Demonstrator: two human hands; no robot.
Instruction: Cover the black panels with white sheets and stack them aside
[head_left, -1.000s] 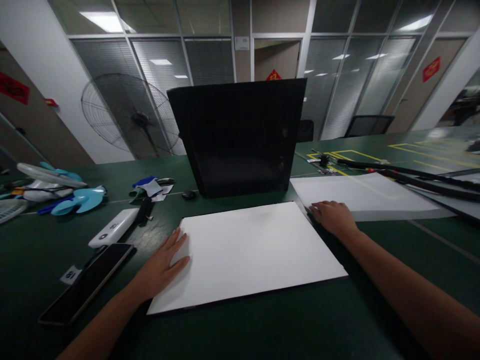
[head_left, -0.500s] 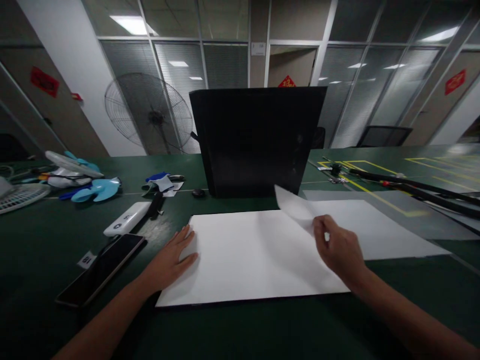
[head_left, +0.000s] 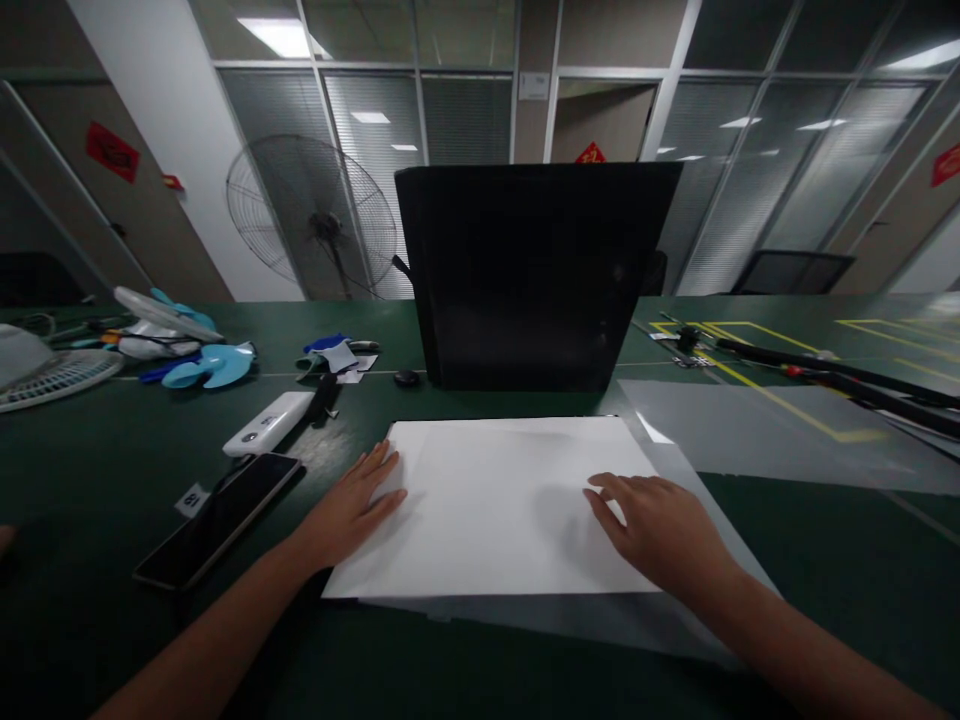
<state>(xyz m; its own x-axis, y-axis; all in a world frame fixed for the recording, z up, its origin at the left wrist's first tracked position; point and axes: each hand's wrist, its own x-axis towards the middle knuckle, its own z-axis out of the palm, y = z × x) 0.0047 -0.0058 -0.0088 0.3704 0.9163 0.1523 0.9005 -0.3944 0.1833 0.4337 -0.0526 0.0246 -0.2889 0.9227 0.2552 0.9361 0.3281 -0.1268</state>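
A white paper sheet (head_left: 495, 520) lies flat on the dark green table before me. My left hand (head_left: 360, 505) rests on its left edge, palm down with the fingers stretched out. Over the right part of the paper is my right hand (head_left: 652, 525), its thumb and forefinger apart and nothing seen between them. Whether its fingertips touch the paper I cannot tell. A greyish, see-through sheet (head_left: 525, 615) sticks out past the paper's front and right edges.
Behind the paper stands a large black panel (head_left: 540, 280). To the left lie a phone (head_left: 221, 520), a white device (head_left: 270, 422), a black mouse (head_left: 406, 378) and blue fan blades (head_left: 214, 366). A clear film (head_left: 765, 430) and black rods (head_left: 847, 378) lie to the right.
My right hand has let go of the lifted sheet, and its fingers have parted. The white sheet at the right is no longer there. The view has shifted slightly; my left hand stays put.
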